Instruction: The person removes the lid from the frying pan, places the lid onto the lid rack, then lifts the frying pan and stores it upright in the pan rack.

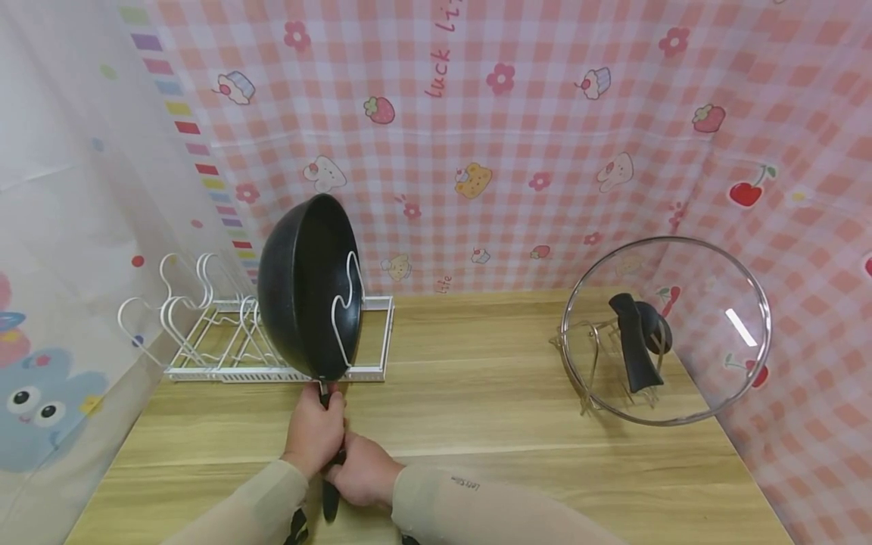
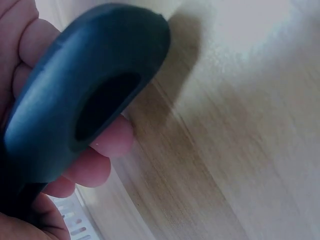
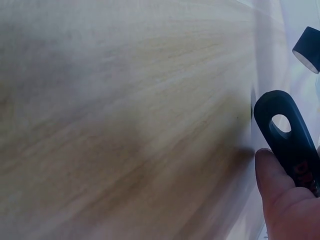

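A black wok [image 1: 279, 288] stands on its side in the right part of a white wire rack [image 1: 272, 373], its hollow turned to the right. Its black handle [image 1: 330, 499] points toward me. Close to the wok's rim, my left hand [image 1: 315, 431] grips the handle. My right hand [image 1: 364, 469] holds it lower down, touching the left hand. In the left wrist view, fingers lie behind the handle [image 2: 75, 95]. The right wrist view shows the handle's end [image 3: 287, 130] with its hanging hole, a finger or thumb [image 3: 280, 185] against it.
On the right, a glass lid [image 1: 708, 412] with a black grip [image 1: 636, 344] leans in a small wire stand [image 1: 593, 356]. White wire dividers [image 1: 177, 318] rise at the rack's left. The wooden table [image 1: 470, 378] meets a checked curtain [image 1: 477, 227] behind.
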The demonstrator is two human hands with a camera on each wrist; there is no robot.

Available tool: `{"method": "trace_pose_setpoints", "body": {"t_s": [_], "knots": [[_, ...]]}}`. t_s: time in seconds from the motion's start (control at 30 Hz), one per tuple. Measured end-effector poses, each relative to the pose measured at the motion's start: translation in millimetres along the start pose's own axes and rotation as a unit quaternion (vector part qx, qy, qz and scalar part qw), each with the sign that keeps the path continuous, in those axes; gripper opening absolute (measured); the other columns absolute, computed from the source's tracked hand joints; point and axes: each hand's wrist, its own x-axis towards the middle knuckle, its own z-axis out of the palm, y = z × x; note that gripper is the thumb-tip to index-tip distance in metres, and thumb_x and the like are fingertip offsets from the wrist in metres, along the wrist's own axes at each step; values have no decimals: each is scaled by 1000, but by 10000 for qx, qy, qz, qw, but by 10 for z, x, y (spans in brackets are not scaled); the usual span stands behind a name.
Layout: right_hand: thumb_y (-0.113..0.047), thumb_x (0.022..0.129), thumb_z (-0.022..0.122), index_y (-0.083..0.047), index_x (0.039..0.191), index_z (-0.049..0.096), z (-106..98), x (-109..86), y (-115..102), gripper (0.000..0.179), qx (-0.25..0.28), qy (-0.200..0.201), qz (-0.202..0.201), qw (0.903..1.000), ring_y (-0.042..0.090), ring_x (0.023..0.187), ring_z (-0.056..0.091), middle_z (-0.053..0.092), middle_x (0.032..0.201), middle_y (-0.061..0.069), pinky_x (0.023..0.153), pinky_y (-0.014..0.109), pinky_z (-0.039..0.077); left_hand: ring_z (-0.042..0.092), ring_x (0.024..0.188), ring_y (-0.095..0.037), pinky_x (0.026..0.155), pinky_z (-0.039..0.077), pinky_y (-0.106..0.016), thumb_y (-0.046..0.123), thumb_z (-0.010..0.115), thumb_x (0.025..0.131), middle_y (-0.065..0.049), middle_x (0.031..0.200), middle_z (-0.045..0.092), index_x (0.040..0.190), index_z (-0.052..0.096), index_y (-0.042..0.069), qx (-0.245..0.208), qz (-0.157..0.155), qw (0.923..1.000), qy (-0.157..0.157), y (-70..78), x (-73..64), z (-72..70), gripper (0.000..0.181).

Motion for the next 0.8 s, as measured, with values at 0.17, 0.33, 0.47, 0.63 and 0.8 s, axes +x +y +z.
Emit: {"method": "trace_pose_setpoints", "body": {"t_s": [0.17,0.33,0.47,0.63,0.8], "knots": [[-17,92,69,-11,99,66,-61,-4,21,10,-142,197,-340,9991,11,80,57,67,88,-2,78,24,50,65,69,-17,74,50,-33,15,51,103,-9,81,65,110,57,3,14,-30,10000,20,1,-9,7,15],[-24,96,66,-4,117,66,-151,7,30,29,-358,374,-311,9982,11,89,63,75,101,4,86,27,54,65,80,-26,80,49,-37,16,51,102,-12,87,65,111,57,2,138,44,9998,128,-6,-8,16,18],[-24,99,64,-2,133,61,-232,16,52,41,-572,522,-275,9966,11,94,67,77,108,4,93,31,56,67,77,-24,78,51,-37,16,52,102,-13,87,67,113,57,1,156,41,9998,146,-14,-1,22,20],[-25,101,65,-6,138,61,-355,7,106,41,-1040,742,-436,9909,17,103,68,72,114,5,98,37,56,68,78,-25,80,52,-39,16,52,102,-15,88,69,115,56,0,245,45,9996,163,-19,-9,16,21],[-27,104,63,-8,141,62,-531,17,171,42,-1687,929,-699,9788,25,129,65,69,136,11,110,43,52,67,93,-35,90,51,-47,15,52,101,-19,97,68,117,54,-2,260,123,9994,204,-19,-33,14,23]]}}
